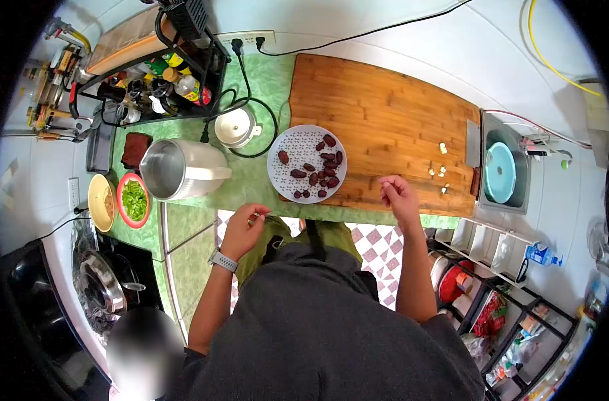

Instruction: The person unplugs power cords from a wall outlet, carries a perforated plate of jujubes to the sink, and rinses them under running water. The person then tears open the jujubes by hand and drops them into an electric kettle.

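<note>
A white patterned plate (288,181) with several dark red dates (313,178) stands at the front left edge of the wooden cutting board (378,113). To the right of the plate, my right hand (398,195) is over the board's front edge, its thumb and fingertips drawn together; anything between them is too small to make out. My left hand (246,230) is at the counter's front edge, lower left of the plate, fingers curled and partly hidden from view. Small pale pieces (443,148) lie on the board's right part, near a cleaver (473,142).
A metal-lined pitcher (197,169), a white lid-like piece (235,127), a bowl of chopped greens (134,200) and a yellow bowl (102,203) stand left. Bottles fill a black rack (214,73). A sink (522,190) with a blue basin (500,172) is right.
</note>
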The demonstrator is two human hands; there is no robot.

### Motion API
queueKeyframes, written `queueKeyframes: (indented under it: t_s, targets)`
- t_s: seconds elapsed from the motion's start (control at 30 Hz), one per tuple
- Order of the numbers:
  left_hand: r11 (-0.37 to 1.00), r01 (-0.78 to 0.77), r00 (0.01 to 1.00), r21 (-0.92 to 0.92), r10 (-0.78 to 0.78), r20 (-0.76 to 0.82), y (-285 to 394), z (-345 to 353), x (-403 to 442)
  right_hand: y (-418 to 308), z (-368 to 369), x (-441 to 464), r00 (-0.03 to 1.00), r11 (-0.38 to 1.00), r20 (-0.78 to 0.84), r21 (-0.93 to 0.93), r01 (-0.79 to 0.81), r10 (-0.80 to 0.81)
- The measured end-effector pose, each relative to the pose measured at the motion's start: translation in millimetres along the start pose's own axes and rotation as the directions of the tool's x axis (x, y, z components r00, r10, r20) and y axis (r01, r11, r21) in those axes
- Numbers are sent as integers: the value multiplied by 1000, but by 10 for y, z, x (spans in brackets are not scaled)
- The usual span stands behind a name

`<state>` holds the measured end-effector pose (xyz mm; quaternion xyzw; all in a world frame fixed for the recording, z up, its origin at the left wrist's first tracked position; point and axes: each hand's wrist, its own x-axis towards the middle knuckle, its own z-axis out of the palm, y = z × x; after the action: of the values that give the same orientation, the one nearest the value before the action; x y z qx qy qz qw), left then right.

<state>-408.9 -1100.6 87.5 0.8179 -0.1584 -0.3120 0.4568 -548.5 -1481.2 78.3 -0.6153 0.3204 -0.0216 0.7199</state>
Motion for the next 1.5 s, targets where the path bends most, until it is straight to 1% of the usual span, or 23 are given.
queueKeyframes:
  t_s: [0.07,0.2,0.27,0.43,0.5,0.53,0.57,0.63,0.7,0.77,0.83,0.93,0.97,1.03,1.17,1.23,1.27,1.3,1.37,1.4,1.43,1.47,1.5]
  targets:
    - [999,51,999,-19,-51,-11,-99,23,-34,78,-7,-29,997,996,-32,-53,-74,72]
    - [1000,20,1000,-21,-20,15,-250,0,-83,202,86,-169,992,990,-102,-115,-80,68]
    - [997,74,997,-21,-74,24,-311,12,-49,194,149,-283,992,964,-128,-264,-40,6]
    - [999,35,998,11,-35,43,-605,127,227,178,193,-620,990,952,-129,-289,-99,64]
    - [966,208,978,-154,-207,19,-640,268,437,171,183,-783,986,949,-157,-298,-97,51]
    - [966,193,981,-172,-190,33,-729,324,585,139,169,-869,983,874,-178,-468,-133,55]
    - [918,280,959,-279,-280,41,-796,434,714,158,156,-936,977,887,-189,-430,-169,94]
    - [918,285,957,-276,-286,38,-826,556,910,-13,213,-1152,967,873,-237,-447,-196,95]
    - [950,250,966,-186,-258,-22,-854,613,1024,164,58,-1355,965,894,-264,-431,-122,5]
    - [965,248,966,-82,-253,-50,-686,589,1050,215,-22,-1545,956,910,-293,-393,-132,12]
    - [954,283,955,-99,-290,-57,-709,620,1085,213,-84,-1748,945,925,-326,-347,-157,38]
    - [985,150,979,-85,-160,-129,-836,667,1131,402,-271,-1979,921,948,-386,-272,-168,53]
    - [988,133,982,-76,-142,-127,-885,655,1133,511,-370,-2057,924,970,-381,-204,-131,45]
    - [970,118,980,-211,-149,-134,-839,703,1115,634,-587,-2195,921,979,-383,-151,-136,69]
    - [998,39,976,-53,-49,-214,-213,866,898,903,-1219,-2348,915,990,-396,-80,-114,73]
    - [988,121,968,-96,-139,-208,0,1022,823,945,-1648,-2393,919,990,-384,-65,-129,94]
    - [965,162,957,-206,-205,-207,96,1163,765,973,-1889,-2399,912,991,-405,-91,-101,56]
    - [964,171,948,-205,-217,-232,315,1339,667,1012,-2140,-2419,907,990,-420,-115,-78,22]
    - [910,-5,983,-415,-72,-171,769,1658,456,1201,-2759,-2440,902,983,-431,-163,-78,0]
    - [910,33,978,-413,-114,-173,842,1832,419,1183,-3033,-2482,892,964,-451,-247,-102,-21]
    - [908,66,972,-413,-152,-178,900,1989,420,1364,-3346,-2499,893,985,-437,-171,34,-107]
    - [914,116,977,-389,-175,-120,1043,2105,399,1311,-3563,-2547,872,987,-481,-162,19,-95]
    - [913,162,978,-374,-200,-63,1187,2263,386,1357,-3822,-2573,862,999,-505,-21,40,-45]
